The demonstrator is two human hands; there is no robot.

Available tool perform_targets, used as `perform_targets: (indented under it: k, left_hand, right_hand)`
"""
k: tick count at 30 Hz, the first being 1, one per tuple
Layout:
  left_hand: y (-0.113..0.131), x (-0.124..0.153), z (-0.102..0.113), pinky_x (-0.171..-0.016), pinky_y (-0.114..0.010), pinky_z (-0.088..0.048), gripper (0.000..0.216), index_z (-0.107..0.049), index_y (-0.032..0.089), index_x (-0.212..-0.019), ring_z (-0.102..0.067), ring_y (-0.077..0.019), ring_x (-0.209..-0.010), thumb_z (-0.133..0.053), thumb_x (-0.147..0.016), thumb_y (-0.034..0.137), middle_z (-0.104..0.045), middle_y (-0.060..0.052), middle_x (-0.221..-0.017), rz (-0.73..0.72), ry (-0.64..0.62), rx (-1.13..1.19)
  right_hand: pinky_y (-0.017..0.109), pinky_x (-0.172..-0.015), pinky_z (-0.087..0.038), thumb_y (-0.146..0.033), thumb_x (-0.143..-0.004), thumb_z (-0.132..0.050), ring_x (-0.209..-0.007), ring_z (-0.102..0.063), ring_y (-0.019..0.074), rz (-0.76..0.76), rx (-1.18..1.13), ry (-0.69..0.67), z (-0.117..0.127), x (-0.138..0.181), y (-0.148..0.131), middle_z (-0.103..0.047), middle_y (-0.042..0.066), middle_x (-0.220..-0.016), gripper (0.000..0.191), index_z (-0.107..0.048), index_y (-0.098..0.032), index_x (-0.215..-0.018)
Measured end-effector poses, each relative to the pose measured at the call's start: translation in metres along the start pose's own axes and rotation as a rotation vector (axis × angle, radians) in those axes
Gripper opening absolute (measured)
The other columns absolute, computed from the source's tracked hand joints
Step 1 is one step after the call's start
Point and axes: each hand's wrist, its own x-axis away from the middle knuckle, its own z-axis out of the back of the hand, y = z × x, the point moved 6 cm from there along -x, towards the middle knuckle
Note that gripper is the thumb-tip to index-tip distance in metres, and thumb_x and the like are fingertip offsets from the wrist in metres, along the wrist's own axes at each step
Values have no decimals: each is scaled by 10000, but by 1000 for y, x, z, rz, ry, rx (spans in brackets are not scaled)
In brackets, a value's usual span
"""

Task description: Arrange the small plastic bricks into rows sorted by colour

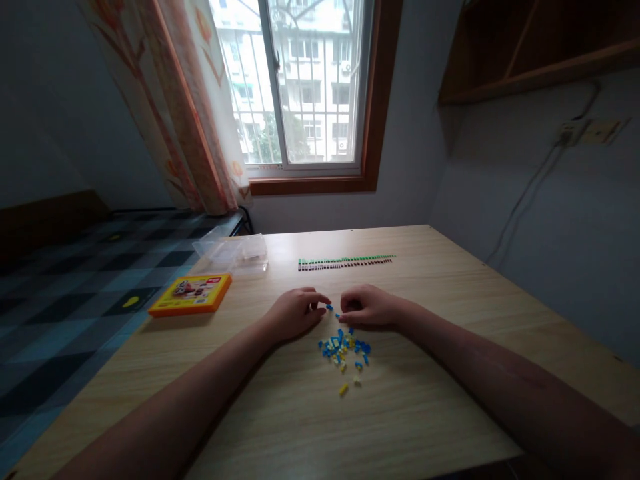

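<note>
My left hand rests on the table with its thumb and forefinger apart. A small blue building brick lies at the forefinger's tip, apparently touching it. Facing it, my right hand has curled fingers, thumb and forefinger closed at the end of another small blue brick. Just nearer to me is a loose pile of tiny blue, yellow and pale bricks. A yellow brick lies apart from the pile, closest to me. Beyond my hands run two long rows of tiny pieces, green and dark brown.
On the left of the wooden table lies an orange and yellow box. Behind it stands a clear plastic case with its lid raised. A checked bed adjoins the left side. The window is straight ahead.
</note>
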Motion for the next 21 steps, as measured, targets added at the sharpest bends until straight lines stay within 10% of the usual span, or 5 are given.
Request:
perform_targets:
  k: [6, 21]
  left_hand:
    - [15, 0, 0, -611, -213, -398, 136, -714, 181, -845, -513, -103, -643, -594, -809, 233, -596, -7, -731, -44, -7, 91]
    - [30, 7, -7, -691, -231, -457, 367, -767, 298, -983, -583, -109, -713, -532, -781, 100, -624, -15, -846, -181, -128, 96]
  right_hand:
    - [215, -554, -323, -377, -706, -746, -628, -423, 97, 0, -107, -136, 4, 5, 0, -500, -41, -669, 279, -585, -153, -747]
    - [225, -548, -318, -367, -799, -654, -610, -407, 100, 12, -99, 55, 5, 1, 8, -481, -36, -650, 245, -551, -154, -736]
